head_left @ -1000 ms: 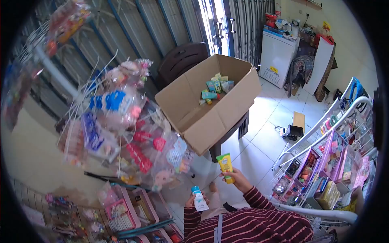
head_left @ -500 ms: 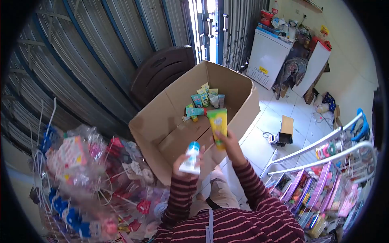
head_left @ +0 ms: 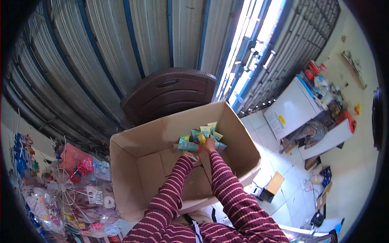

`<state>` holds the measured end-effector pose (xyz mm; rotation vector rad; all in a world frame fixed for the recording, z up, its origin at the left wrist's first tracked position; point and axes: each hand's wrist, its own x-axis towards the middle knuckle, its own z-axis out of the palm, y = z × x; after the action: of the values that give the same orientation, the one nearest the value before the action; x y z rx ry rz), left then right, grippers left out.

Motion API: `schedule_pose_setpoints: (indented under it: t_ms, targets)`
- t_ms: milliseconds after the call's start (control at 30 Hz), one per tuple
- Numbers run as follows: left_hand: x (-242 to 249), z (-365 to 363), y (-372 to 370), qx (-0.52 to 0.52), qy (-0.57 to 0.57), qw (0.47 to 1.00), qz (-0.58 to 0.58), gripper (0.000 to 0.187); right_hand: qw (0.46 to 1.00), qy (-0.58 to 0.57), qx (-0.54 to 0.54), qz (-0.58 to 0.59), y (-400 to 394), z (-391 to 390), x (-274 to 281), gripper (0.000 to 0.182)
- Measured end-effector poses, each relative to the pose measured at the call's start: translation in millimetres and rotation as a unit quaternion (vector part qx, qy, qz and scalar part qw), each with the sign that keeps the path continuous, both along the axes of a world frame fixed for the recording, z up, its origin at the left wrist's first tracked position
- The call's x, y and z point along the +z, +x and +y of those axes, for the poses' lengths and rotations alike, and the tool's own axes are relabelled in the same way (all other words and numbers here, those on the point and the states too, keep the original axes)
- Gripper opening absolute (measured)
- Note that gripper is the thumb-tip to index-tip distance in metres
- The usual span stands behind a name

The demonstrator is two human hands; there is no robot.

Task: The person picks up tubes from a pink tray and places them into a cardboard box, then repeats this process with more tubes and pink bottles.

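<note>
Both hands reach down into a large cardboard box [head_left: 133,143]. My right hand [head_left: 209,146] is closed on a yellow tube [head_left: 201,139], its rounded yellow end showing beside the fingers at the pile. Lower and to the left, my left hand [head_left: 189,154] is closed, with the pale end of a tube [head_left: 194,158] showing beneath its fingers; most of that tube is hidden. A teal tube [head_left: 186,145] lies just above my left hand. Several green, yellow and teal tubes [head_left: 206,129] are heaped against the box's far wall.
A brown plastic chair [head_left: 170,91] stands behind the box, before the metal shutter [head_left: 154,36]. Wrapped goods hang on a wire rack [head_left: 65,186] at left. To the right are a white freezer [head_left: 289,107] and a small carton [head_left: 275,183] on the tiled floor.
Both hands have moved forward and down from above the box's near edge to the tube pile, carrying their tubes. The camera view has tilted and shifted.
</note>
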<state>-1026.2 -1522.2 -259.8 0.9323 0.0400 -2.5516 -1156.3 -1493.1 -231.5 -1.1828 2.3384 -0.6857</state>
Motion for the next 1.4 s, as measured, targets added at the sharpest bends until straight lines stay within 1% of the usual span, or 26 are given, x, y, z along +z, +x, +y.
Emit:
schedule_pose_setpoints:
  t_ms: [167, 233, 300, 367, 433, 500, 533, 567, 600, 633, 700, 733, 800, 833, 900, 933, 967, 1000, 1067, 1133, 1167, 1233, 1300, 1333, 1367, 1400]
  targets:
    - [-38, 2, -23, 0.003, 0.053, 0.998, -0.036, 0.047, 0.999, -0.024, -0.025, -0.028, -5, -3, -26, 0.032]
    - [-45, 1, -28, -0.001, 0.077, 0.996, -0.044, 0.047, 0.996, -0.088, -0.024, -0.018, -5, -5, -33, 0.027]
    - [-49, -2, -32, -0.003, 0.105, 0.993, -0.055, 0.046, 0.995, -0.088, -0.033, -0.039, -6, -9, -38, 0.024]
    - [-51, 2, -22, 0.0, 0.123, 0.99, -0.066, 0.046, 0.992, -0.12, -0.007, -0.038, -6, -19, -28, 0.019]
    - [-44, -12, -35, 0.005, 0.137, 0.988, -0.075, 0.047, 0.995, -0.092, 0.021, -0.017, -9, -28, -27, 0.017]
    - [-38, -17, -25, 0.014, 0.152, 0.985, -0.08, 0.047, 0.985, -0.086, 0.095, 0.119, -21, -43, -53, 0.014]
    - [-34, -19, -19, 0.025, 0.15, 0.985, -0.078, 0.047, 0.981, -0.087, 0.133, 0.109, -21, -46, -31, 0.012]
    - [-27, -24, -14, -0.023, 0.102, 0.989, -0.108, 0.054, 0.976, -0.087, 0.171, 0.099, -21, -51, -1, 0.011]
    - [-19, -30, -8, -0.072, 0.053, 0.986, -0.14, 0.061, 0.964, -0.088, 0.218, 0.122, -28, -62, 1, 0.011]
    - [-3, -32, -2, -0.061, 0.053, 0.987, -0.142, 0.061, 0.95, -0.088, 0.263, 0.144, -34, -73, 2, 0.011]
    - [50, -33, 16, -0.126, -0.014, 0.964, -0.232, 0.057, 0.942, -0.088, 0.305, 0.11, -21, -74, 64, 0.011]
    - [77, -31, 29, -0.114, -0.014, 0.965, -0.237, 0.057, 0.929, -0.111, 0.333, 0.117, -9, -67, 93, 0.01]
    - [133, -17, 65, -0.19, -0.213, 0.942, -0.176, 0.052, 0.905, -0.136, 0.395, 0.084, 21, -41, 152, 0.011]
    - [164, 0, 85, -0.175, -0.274, 0.931, -0.163, 0.047, 0.891, -0.138, 0.43, 0.046, 39, -24, 181, 0.011]
    - [210, 32, 130, -0.154, -0.372, 0.909, -0.106, 0.032, 0.88, -0.065, 0.469, -0.044, 78, 11, 220, 0.015]
    - [221, 52, 158, -0.129, -0.415, 0.9, -0.039, 0.029, 0.865, -0.075, 0.487, -0.093, 105, 30, 235, 0.017]
    - [241, 80, 191, -0.092, -0.502, 0.86, -0.007, 0.031, 0.847, -0.08, 0.506, -0.141, 130, 49, 246, 0.018]
    - [254, 112, 228, -0.057, -0.582, 0.811, 0.022, 0.033, 0.827, -0.082, 0.503, -0.237, 159, 69, 254, 0.019]
    - [248, 174, 301, -0.014, -0.601, 0.794, 0.085, 0.038, 0.774, -0.088, 0.496, -0.384, 225, 105, 244, 0.019]
    - [254, 237, 386, -0.019, -0.577, 0.812, 0.088, 0.044, 0.708, -0.088, 0.47, -0.519, 300, 139, 225, 0.016]
    - [243, 271, 421, 0.031, -0.565, 0.822, 0.065, 0.046, 0.666, -0.069, 0.441, -0.597, 342, 158, 214, 0.014]
    - [217, 342, 475, 0.155, -0.542, 0.826, -0.003, 0.05, 0.618, -0.016, 0.473, -0.628, 422, 189, 170, 0.01]
    - [198, 409, 513, 0.26, -0.528, 0.805, -0.074, 0.052, 0.52, 0.098, 0.543, -0.652, 495, 227, 165, 0.012]
    - [188, 443, 525, 0.367, -0.504, 0.776, -0.098, 0.051, 0.496, 0.127, 0.566, -0.646, 525, 248, 165, 0.012]
    - [182, 473, 532, 0.471, -0.474, 0.735, -0.116, 0.049, 0.445, 0.203, 0.605, -0.628, 551, 268, 167, 0.012]
    - [179, 499, 537, 0.506, -0.47, 0.711, -0.133, 0.049, 0.391, 0.277, 0.64, -0.601, 574, 285, 170, 0.011]
